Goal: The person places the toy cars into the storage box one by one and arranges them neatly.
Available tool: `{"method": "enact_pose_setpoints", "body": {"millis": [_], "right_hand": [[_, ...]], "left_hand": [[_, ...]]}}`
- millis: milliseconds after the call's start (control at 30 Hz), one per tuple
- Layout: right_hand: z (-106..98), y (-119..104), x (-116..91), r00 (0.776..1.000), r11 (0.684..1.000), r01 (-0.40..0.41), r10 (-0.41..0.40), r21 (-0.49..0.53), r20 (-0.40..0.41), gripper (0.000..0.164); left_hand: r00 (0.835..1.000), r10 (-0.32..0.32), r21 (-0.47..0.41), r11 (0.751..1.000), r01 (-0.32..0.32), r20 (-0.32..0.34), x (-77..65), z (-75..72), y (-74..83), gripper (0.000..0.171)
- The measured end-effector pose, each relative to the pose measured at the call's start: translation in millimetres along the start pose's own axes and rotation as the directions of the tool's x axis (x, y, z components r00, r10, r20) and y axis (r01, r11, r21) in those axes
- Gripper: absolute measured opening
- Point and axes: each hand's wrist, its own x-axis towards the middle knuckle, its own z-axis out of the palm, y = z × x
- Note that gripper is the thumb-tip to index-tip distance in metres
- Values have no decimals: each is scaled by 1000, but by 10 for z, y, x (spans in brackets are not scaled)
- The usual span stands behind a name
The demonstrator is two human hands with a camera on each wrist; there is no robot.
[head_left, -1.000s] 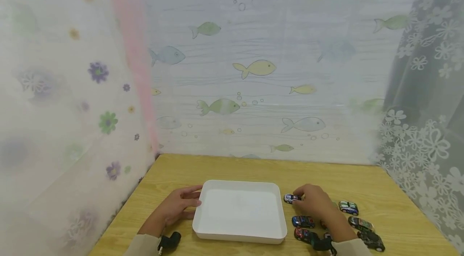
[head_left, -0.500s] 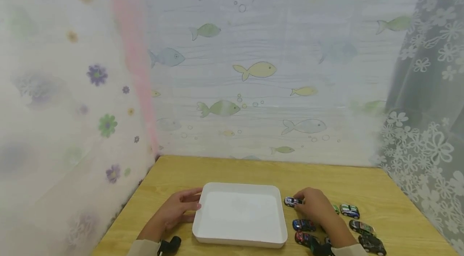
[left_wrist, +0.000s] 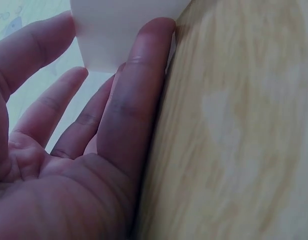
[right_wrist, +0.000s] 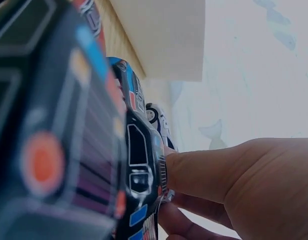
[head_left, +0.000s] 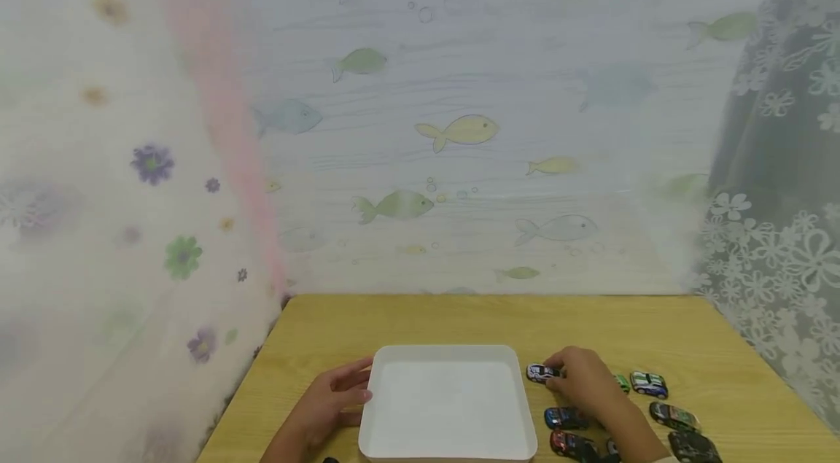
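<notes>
A shallow white tray (head_left: 449,405) lies on the wooden table. My left hand (head_left: 333,401) is at its left side, with fingers mostly straight and fingertips against the wall, as the left wrist view also shows. To the right of the tray, my right hand (head_left: 584,379) pinches a small white toy car (head_left: 539,373) by its right end, low at the table. In the right wrist view the white toy car (right_wrist: 161,120) is partly hidden behind a dark blue toy car (right_wrist: 139,145) and the thumb.
Around my right forearm stand several more toy cars: a blue one (head_left: 566,418), a red one (head_left: 569,443), a green-and-white one (head_left: 649,384), a multicoloured one (head_left: 674,416) and a black one (head_left: 694,446). Patterned curtains (head_left: 459,230) hang behind and beside the wooden table (head_left: 459,317).
The head view has shifted a little, so the tray, cars and hands appear lower and further right. Both hands keep nearly the same places at the tray and the white toy car.
</notes>
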Motion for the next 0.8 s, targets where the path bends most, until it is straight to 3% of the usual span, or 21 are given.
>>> {"method": "enact_pose_setpoints", "body": {"millis": [133, 333, 467, 633, 800], "right_hand": [[0, -43, -5, 1000, 1000, -7, 7, -21, -18, 25], [263, -162, -14, 999, 1000, 6, -6, 9, -38, 23], [367, -172, -52, 999, 997, -46, 46, 66, -4, 23], [368, -124, -21, 997, 995, -74, 73, 61, 23, 22], [149, -53, 168, 999, 999, -26, 25, -25, -28, 23]], "left_hand": [[999, 7, -11, 1000, -7, 35, 5, -25, -50, 68], [996, 21, 36, 999, -25, 86, -40, -267, 20, 65], [990, 21, 35, 999, -26, 139, -33, -375, 5, 62], [980, 13, -21, 1000, -9, 200, 9, -386, -60, 60], [986, 55, -11, 998, -54, 157, 255, -277, -84, 65]]}}
